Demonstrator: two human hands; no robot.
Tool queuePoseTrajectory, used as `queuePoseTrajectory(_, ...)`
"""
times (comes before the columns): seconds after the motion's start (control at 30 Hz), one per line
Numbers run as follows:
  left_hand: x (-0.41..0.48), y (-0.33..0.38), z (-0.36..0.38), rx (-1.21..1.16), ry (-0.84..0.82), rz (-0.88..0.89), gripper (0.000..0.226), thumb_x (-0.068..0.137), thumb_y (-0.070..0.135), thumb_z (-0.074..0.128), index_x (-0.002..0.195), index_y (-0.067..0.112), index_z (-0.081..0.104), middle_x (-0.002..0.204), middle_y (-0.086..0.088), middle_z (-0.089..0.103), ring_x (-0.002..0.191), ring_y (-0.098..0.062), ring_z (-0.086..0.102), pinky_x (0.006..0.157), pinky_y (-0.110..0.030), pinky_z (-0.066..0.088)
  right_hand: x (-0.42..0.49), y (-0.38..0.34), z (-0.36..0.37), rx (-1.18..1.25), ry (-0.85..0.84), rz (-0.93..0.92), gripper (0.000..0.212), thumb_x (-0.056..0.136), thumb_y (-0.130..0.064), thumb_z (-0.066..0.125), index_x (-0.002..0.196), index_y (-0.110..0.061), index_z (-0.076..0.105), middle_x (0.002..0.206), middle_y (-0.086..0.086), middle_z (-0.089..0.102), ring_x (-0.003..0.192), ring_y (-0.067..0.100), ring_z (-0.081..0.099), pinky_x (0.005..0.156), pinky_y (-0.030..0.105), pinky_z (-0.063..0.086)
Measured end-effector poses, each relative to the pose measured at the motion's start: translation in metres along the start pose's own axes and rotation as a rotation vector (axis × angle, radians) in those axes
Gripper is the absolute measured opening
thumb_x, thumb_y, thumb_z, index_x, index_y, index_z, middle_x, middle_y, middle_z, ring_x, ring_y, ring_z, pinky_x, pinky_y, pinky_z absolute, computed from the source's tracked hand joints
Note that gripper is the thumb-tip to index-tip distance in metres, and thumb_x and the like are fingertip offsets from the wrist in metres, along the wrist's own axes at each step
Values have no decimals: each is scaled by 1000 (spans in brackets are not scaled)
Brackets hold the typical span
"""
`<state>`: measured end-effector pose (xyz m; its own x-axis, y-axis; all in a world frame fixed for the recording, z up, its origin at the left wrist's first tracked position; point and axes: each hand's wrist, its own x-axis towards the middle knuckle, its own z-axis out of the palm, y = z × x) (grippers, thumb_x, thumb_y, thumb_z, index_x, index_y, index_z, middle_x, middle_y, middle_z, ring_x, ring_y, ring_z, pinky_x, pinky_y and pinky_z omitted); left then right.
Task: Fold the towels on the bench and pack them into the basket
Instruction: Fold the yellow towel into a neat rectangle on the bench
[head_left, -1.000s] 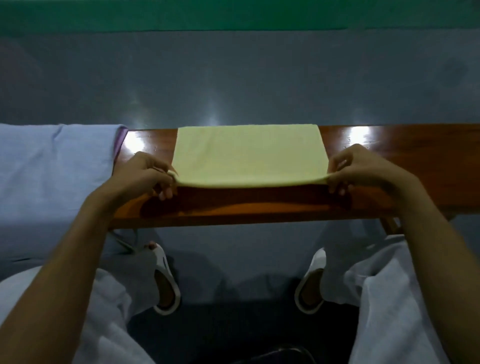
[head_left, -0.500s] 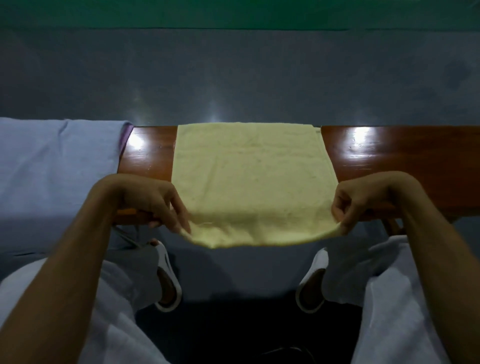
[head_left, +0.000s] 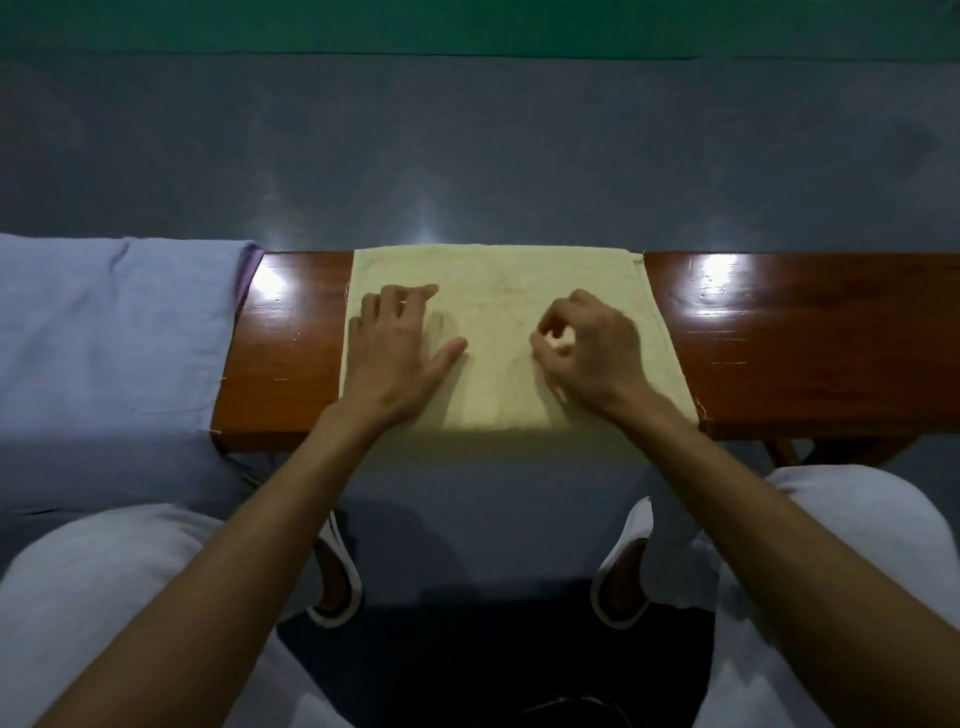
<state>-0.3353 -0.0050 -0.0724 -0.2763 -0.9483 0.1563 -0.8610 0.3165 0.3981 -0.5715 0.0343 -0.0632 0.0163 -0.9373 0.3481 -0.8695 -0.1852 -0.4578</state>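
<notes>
Across the middle of the bench (head_left: 805, 338), spread flat from far edge to near edge: the pale yellow towel (head_left: 498, 384), roughly square, of matte woven cloth with faint creases. Has a stitched hem along the side toward the bench's right end and loose threads at the corners.

Pressed on the half toward the bench's left end: the left hand (head_left: 395, 348), palm down, fingers straight and close together, thumb splayed toward the bench's middle, gripping nothing. Set on the half toward the bench's right end: the right hand (head_left: 592, 348), fingers curled inward, thumb tip close to the fingertips, knuckles raised above the cloth. Cannot tell whether a bit of towel is pinched inside that curl or merely touched. Between the two hands, a bare strip of towel.

Bench itself: glossy reddish-brown wood, long and narrow, with bright glare spots near its far edge and fine scratches. Draped over the bench's left end: a pale blue cloth (head_left: 104, 338), soft and lightly wrinkled, with a purple edge (head_left: 250, 270) showing beneath it. Beyond the bench's far edge: smooth grey floor (head_left: 467, 156), then a green strip (head_left: 467, 26). Before the bench's near edge: knees in light trousers (head_left: 857, 519) and two white slippers (head_left: 337, 587) on the floor.
</notes>
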Motion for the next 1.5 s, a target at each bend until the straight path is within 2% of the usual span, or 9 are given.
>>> queuePoseTrajectory(0.13,-4,5,18,143,-148,118,79,100,72,26,164,32,5,173,0,2,159,-23,-5,128,-50,2,-8,-24,25,-106,-11,-128,28,92,-33,64,113,-15,65,112,6,58,92,18,55,67,30,50)
queuePoseTrajectory(0.23,-8,1,22,214,-207,164,82,97,78,10,164,33,-4,172,1,-13,157,-22,-18,127,-50,-6,-9,-23,28,-158,-84,-174,39,101,-40,48,130,-18,60,133,9,56,117,24,52,95,45,48)
queuePoseTrajectory(0.37,-10,-1,20,229,-213,119,88,93,82,7,164,32,-6,171,0,-16,157,-21,-18,128,-50,-5,-5,-5,23,-262,-383,-21,63,107,-51,22,163,-24,17,172,3,4,158,25,0,128,49,7)
queuePoseTrajectory(0.57,-9,-17,10,217,-191,43,90,94,79,4,164,24,-9,171,-5,-17,157,-21,-18,128,-48,-5,-2,49,-1,-356,-378,235,73,104,-60,9,163,-19,-8,170,2,-16,156,22,-17,127,48,-5)
queuePoseTrajectory(0.83,-18,-32,-2,234,-172,5,89,95,77,7,164,22,-7,171,-4,-15,157,-22,-17,128,-51,-1,-11,59,-11,-379,-351,307,81,101,-61,6,163,-10,-5,171,6,-11,157,23,-12,128,49,-1)
queuePoseTrajectory(1.03,-25,-30,-8,76,-128,-25,81,99,69,29,164,21,17,172,-5,10,158,-24,6,127,-50,12,-8,53,-20,-259,-255,335,71,106,-53,33,161,-10,19,169,8,17,156,28,13,126,51,14)
queuePoseTrajectory(1.17,-21,-29,-18,-121,159,-192,53,99,40,62,142,13,48,143,-13,48,128,-29,47,101,-36,39,-1,53,-34,-17,-50,392,47,100,-37,61,138,-12,49,140,10,51,125,26,50,100,38,45)
queuePoseTrajectory(1.3,-16,-34,-27,-57,198,-423,36,96,39,67,116,10,59,122,-13,56,108,-27,50,92,-40,46,4,62,-50,-34,51,531,29,93,-28,71,114,-12,57,113,7,60,97,20,57,74,29,43)
queuePoseTrajectory(1.5,-10,-35,-21,-51,168,-428,40,94,49,66,108,12,60,111,-8,60,97,-23,56,78,-36,48,3,64,-55,-92,-72,650,28,95,-39,69,97,-13,62,92,2,63,79,16,58,59,28,37)
